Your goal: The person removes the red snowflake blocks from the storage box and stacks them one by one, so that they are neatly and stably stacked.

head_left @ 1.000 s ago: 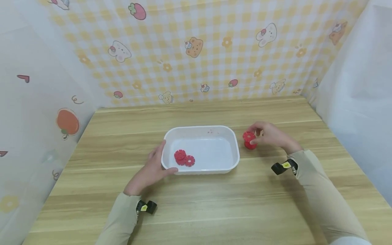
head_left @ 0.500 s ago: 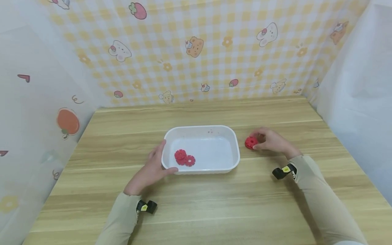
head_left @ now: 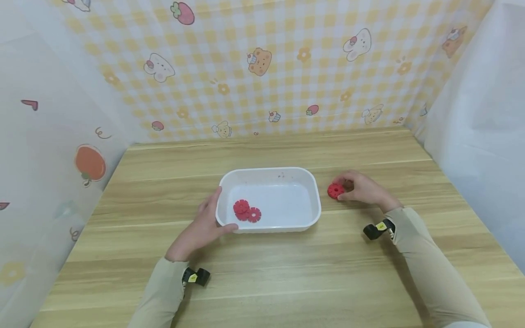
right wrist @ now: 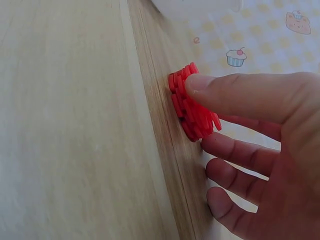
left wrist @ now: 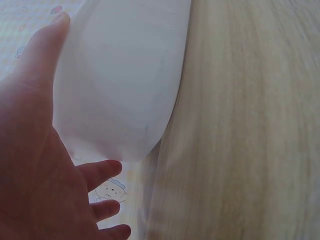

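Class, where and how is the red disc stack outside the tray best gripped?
Pinch the red disc stack by its far and near rims, probably from the right, since the low pile offers its notched round edges and the tray stands on its left.

Surface (head_left: 279, 278): pale wood-grain finish, streaks running side to side, far edge meeting the backdrop. Backdrop (head_left: 283, 86): yellow-and-white checked sheet, printed with bears (head_left: 259, 62), rabbits (head_left: 159, 67), strawberries (head_left: 182, 13), cupcakes (head_left: 274, 116) and small orange flowers (head_left: 304, 54). Left sheet (head_left: 49, 159): white, bearing a large orange-red fruit print (head_left: 90, 162), red marks (head_left: 30, 105), brown curls (head_left: 102, 133) and a faint yellow flower (head_left: 12, 272). Right sheet (head_left: 480, 82): white, lightly creased. Light: soft and diffuse, with faint shadows on the surface.
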A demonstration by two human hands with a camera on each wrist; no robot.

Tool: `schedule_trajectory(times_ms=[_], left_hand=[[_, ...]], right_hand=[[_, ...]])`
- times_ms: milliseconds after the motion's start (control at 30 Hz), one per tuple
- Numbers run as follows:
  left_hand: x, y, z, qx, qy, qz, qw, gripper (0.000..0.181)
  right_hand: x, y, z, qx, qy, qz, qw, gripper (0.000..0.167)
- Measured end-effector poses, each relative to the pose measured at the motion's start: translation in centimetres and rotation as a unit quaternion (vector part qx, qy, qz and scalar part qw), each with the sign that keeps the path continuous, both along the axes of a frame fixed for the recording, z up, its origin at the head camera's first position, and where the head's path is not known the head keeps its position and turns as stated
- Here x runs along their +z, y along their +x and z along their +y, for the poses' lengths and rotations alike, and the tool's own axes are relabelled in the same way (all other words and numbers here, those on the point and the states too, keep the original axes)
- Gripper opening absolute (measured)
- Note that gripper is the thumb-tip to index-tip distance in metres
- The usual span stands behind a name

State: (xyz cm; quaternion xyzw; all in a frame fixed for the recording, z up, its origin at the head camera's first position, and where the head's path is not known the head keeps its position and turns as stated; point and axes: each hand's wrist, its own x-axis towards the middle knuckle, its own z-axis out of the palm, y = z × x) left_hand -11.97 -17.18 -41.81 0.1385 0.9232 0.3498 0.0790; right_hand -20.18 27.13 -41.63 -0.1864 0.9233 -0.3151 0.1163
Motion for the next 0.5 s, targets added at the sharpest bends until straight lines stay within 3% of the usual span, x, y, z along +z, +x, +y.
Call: schedule_trajectory(times_ms=[500], left_hand=[[0.04, -0.05, 0.05, 0.007, 0.005, -0.016, 0.9998, 0.111]], right_hand=[[0.13, 0.21, 0.01, 0.002, -0.024, -0.025, 0.9994, 0.054]])
